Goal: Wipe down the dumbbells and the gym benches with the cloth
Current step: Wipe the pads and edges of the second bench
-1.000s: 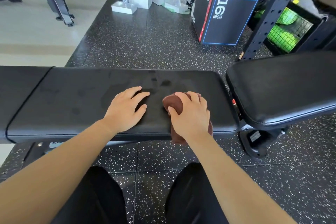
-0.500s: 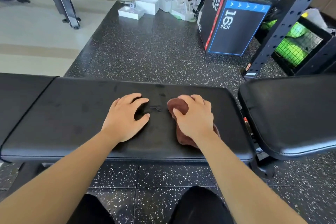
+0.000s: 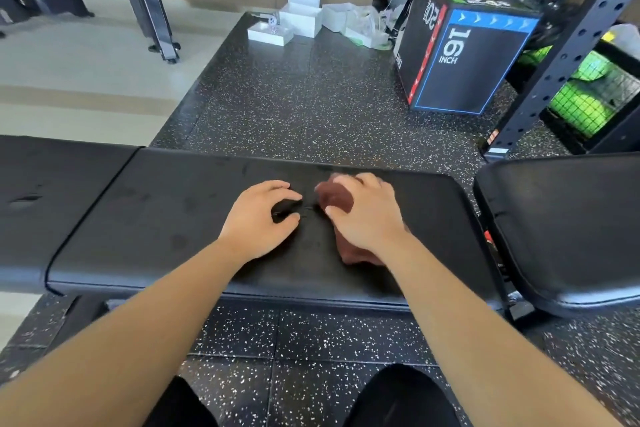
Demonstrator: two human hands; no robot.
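Cloth [image 3: 334,199], in the head view: a dark reddish-brown, soft, bunched rag lying on the padded top of the middle bench [image 3: 156,218], right of its centre. The right hand [image 3: 367,215] covers it, fingers curled over the wad and gripping it, with one lobe bulging out beside the thumb and a tail showing under the wrist. The left hand [image 3: 258,222] rests just beside it on the pad, palm down, fingers loosely bent and holding nothing, their tips touching the vinyl.

The pad is smooth black vinyl, a long rectangle with rounded corners and a piped seam round its rim; faint streaks and dull patches mark its surface. A further pad section [image 3: 52,201] butts against its left end. A second bench [image 3: 561,229], with the same black vinyl, sits at an angle near the right end, a narrow gap between the two. Bare pad lies to the left of the hands; the near and far edges are close to them.

Below and beyond is black speckled rubber flooring [image 3: 311,107]. On it stand a foam-looking jump box [image 3: 464,59] printed "16 INCH", a perforated steel rack upright [image 3: 561,55], and small white boxes [image 3: 301,19], some open, contents too small to tell. A black mesh crate [image 3: 620,83] holds bright green items.
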